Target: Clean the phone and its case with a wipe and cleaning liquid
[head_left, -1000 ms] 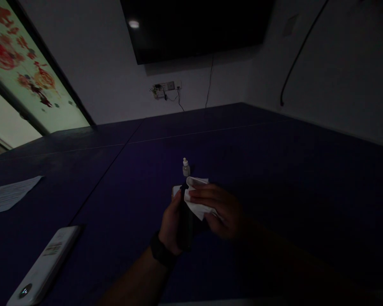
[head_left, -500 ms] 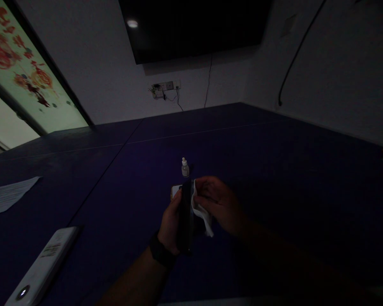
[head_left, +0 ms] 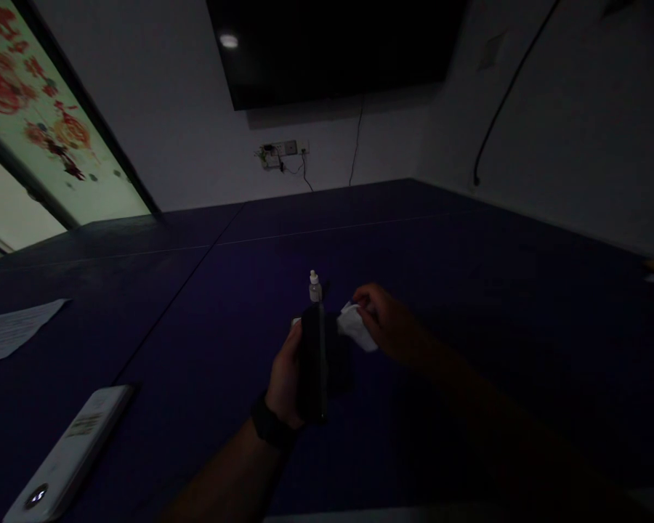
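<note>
My left hand (head_left: pixel 284 381), with a dark watch band at the wrist, is closed around a dark, flat phone (head_left: pixel 310 367) tilted almost edge-on to me. To the right of it, my right hand (head_left: pixel 381 316) pinches a crumpled white cloth (head_left: pixel 357 327), which hangs down apart from the phone. A small clear dropper bottle (head_left: pixel 315 288) with a white top stands upright just beyond the phone. A pale object (head_left: pixel 296 321) peeks out behind my left thumb, mostly hidden.
A long white device (head_left: pixel 70 450) with a lit round display lies at the lower left of the dark blue table (head_left: pixel 240 290). Printed paper (head_left: pixel 19 330) rests at the left. Behind are wall sockets (head_left: pixel 283 151) with cables and a black screen (head_left: pixel 338 51).
My right hand has drawn the white cloth away from the phone, to the right and slightly up. My left hand still holds the phone, turned a little and shifted slightly left.
</note>
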Motion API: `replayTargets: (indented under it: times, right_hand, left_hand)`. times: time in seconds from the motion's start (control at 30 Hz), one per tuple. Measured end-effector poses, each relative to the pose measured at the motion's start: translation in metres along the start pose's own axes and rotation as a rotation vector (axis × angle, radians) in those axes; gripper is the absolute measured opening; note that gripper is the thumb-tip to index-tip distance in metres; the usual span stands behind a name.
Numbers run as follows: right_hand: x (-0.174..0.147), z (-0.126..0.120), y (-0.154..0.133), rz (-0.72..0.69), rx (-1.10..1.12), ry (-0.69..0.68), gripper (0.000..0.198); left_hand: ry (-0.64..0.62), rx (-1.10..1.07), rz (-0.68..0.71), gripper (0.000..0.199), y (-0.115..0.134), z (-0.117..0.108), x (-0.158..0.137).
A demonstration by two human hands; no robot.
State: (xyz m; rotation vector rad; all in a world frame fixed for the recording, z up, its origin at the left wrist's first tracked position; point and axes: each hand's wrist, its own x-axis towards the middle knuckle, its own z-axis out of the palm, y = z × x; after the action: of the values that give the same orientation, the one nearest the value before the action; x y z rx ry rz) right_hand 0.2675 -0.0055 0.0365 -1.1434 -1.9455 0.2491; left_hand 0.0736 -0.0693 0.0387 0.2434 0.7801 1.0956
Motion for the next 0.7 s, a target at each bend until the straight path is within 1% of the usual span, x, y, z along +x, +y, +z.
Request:
replayTargets:
  times: [0.13,0.2,0.27,0.33,0.37,0.43,0.47,0.5,0.53,0.6,0.7]
  right_hand:
    - [0.000,0.018,0.015,0.130,0.059,0.053,0.023]
    - [-0.001,0.022,0.020,0.197,0.120,0.003,0.023]
    - [-0.001,0.023,0.023,0.238,0.210,-0.085,0.028]
    - [0.000,0.020,0.024,0.223,0.273,-0.122,0.032]
    - [0.001,0.018,0.024,0.191,0.275,-0.106,0.033]
    - [0.002,0.015,0.024,0.102,0.226,-0.043,0.029]
    - [0.002,0.014,0.024,0.061,0.194,-0.030,0.028]
    - [0.002,0.014,0.024,0.029,0.172,-0.048,0.027]
    - [0.001,0.014,0.024,0.010,0.165,-0.094,0.026]
    - [-0.002,0.017,0.024,0.005,0.181,-0.231,0.025]
    - [-0.008,0.024,0.026,0.065,0.187,-0.404,0.018]
  left_hand:
    - [-0.001,-0.012,0.006,0.034,0.000,0.002,0.000]
    - [-0.003,-0.005,0.022,0.034,0.000,0.002,-0.001]
    - [-0.005,0.008,0.029,0.034,0.001,0.003,-0.002]
    - [-0.007,0.017,0.022,0.036,0.001,0.003,-0.002]
    - [-0.007,0.020,0.015,0.036,0.002,0.003,-0.002]
    - [-0.003,0.022,0.006,0.038,0.003,0.004,-0.003]
    - [0.002,0.021,0.000,0.038,0.003,0.005,-0.003]
    - [0.008,0.020,-0.001,0.038,0.004,0.006,-0.004]
    - [0.012,0.018,0.000,0.038,0.004,0.006,-0.004]
    - [0.011,0.012,0.020,0.035,0.004,0.007,-0.004]
    - [0.001,0.006,0.061,0.031,0.003,0.007,-0.004]
